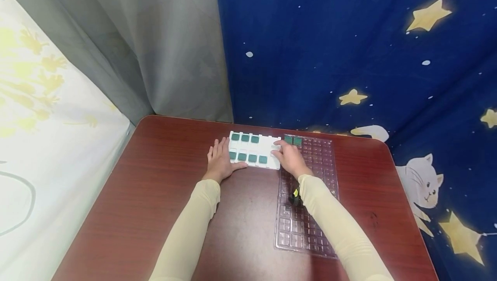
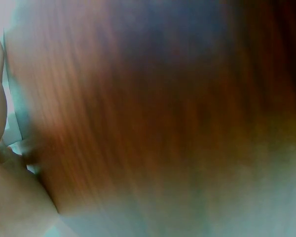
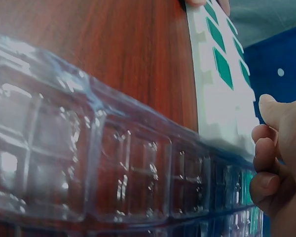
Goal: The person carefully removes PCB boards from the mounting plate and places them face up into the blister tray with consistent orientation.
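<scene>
A white rectangular tray (image 1: pixel 268 146) lies near the table's back edge, with two rows of green square pieces (image 1: pixel 252 158) in its left and middle part. My left hand (image 1: pixel 219 160) rests at its left end, fingers extended, thumb along the front edge. Over the right end is my right hand (image 1: pixel 292 158), its thumb and index finger apart with white tray showing between them. In the right wrist view its other fingers (image 3: pixel 264 153) are bent, and no piece shows in them. The left wrist view catches only part of the left hand (image 2: pixel 15 197).
A clear plastic tray (image 1: pixel 285 233) with many small compartments lies under my right forearm. Two green pieces (image 1: pixel 293 140) sit at its far end. A dark object with a yellow mark (image 1: pixel 296 195) shows at the right wrist. Curtains (image 1: pixel 186 65) hang behind the red-brown table (image 1: pixel 155 194).
</scene>
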Available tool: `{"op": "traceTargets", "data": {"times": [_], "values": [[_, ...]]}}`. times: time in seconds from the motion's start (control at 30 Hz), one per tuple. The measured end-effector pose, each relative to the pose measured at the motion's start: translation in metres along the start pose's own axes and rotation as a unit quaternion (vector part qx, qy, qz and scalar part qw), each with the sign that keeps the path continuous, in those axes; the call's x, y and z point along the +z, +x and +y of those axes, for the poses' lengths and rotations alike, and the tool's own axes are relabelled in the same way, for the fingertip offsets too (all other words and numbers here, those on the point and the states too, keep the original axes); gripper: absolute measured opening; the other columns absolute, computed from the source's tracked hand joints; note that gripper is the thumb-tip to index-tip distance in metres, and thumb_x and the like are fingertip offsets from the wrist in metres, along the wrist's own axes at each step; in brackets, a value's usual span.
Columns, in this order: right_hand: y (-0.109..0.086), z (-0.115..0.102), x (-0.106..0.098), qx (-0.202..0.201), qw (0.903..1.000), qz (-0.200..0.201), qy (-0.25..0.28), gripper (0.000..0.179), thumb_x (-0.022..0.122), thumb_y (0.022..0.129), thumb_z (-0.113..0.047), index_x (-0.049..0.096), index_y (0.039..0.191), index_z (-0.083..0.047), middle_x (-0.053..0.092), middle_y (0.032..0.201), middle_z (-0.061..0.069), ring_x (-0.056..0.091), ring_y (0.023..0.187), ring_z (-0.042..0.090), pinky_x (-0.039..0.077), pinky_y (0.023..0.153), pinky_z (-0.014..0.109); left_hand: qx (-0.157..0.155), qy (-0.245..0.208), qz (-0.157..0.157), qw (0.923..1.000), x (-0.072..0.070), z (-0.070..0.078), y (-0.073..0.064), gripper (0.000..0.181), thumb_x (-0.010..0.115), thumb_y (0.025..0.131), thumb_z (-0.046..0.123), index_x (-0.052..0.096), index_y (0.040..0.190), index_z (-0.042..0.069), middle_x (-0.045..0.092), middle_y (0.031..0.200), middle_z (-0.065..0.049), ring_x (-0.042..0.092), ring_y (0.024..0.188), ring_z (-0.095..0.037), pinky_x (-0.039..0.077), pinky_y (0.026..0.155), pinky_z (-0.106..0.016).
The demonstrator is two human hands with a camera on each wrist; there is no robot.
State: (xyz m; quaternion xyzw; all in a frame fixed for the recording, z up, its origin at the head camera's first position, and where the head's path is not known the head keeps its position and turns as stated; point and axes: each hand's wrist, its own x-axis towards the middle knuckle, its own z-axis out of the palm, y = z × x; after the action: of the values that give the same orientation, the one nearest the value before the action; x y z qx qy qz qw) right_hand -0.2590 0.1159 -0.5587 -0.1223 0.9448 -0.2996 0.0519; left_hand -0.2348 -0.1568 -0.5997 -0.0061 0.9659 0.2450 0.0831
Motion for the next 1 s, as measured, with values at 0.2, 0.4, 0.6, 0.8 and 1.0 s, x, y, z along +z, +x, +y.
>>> {"op": "traceTargets", "data": {"times": [0.2,0.4,0.6,0.8,1.0], "values": [[-0.003,-0.007,0.006,-0.005,1.0,0.0,0.006,0.041,0.067,0.099,-0.032,0.062,0.135,-0.013,0.076,0.091,0.009,0.067,0.077,0.02,0.057,0.08,0.042,-0.002,0.0,0.001,1.0,-0.002,0.002,-0.002,0.134,0.074,0.073,0.078,0.001,0.165,0.015,0.005,0.174,-0.006,-0.006,0.162,-0.03,0.0,0.13,-0.053],[-0.005,-0.012,0.011,-0.007,0.9996,-0.003,0.028,0.039,0.07,0.097,-0.031,0.065,0.13,-0.012,0.076,0.092,0.01,0.068,0.078,0.018,0.058,0.079,0.04,-0.002,-0.003,0.0,1.0,0.0,0.001,0.001,0.134,0.075,0.073,0.076,0.001,0.165,0.014,0.006,0.174,-0.008,-0.005,0.162,-0.032,0.001,0.13,-0.055],[-0.007,-0.016,0.018,-0.019,0.9991,-0.011,0.036,0.04,0.072,0.096,-0.032,0.066,0.129,-0.011,0.072,0.083,0.005,0.059,0.068,0.013,0.053,0.072,0.033,-0.005,-0.005,-0.001,1.0,0.001,0.0,0.002,0.135,0.076,0.071,0.077,0.002,0.165,0.014,0.006,0.174,-0.008,-0.005,0.162,-0.031,0.0,0.13,-0.055],[-0.009,-0.016,0.022,-0.019,0.9991,-0.016,0.035,0.041,0.072,0.096,-0.033,0.065,0.13,-0.012,0.069,0.08,0.002,0.057,0.065,0.011,0.052,0.069,0.031,-0.002,-0.006,0.001,1.0,0.0,0.001,-0.001,0.134,0.075,0.073,0.076,0.002,0.165,0.013,0.006,0.174,-0.009,-0.004,0.162,-0.032,0.002,0.13,-0.056],[-0.009,-0.013,0.025,-0.023,0.9991,-0.017,0.032,0.042,0.073,0.095,-0.033,0.065,0.13,-0.012,0.068,0.079,0.0,0.059,0.067,0.011,0.053,0.072,0.033,-0.004,-0.001,0.0,1.0,-0.002,0.003,-0.002,0.134,0.074,0.073,0.078,0.001,0.165,0.014,0.006,0.174,-0.007,-0.005,0.162,-0.031,0.001,0.13,-0.054]]}}
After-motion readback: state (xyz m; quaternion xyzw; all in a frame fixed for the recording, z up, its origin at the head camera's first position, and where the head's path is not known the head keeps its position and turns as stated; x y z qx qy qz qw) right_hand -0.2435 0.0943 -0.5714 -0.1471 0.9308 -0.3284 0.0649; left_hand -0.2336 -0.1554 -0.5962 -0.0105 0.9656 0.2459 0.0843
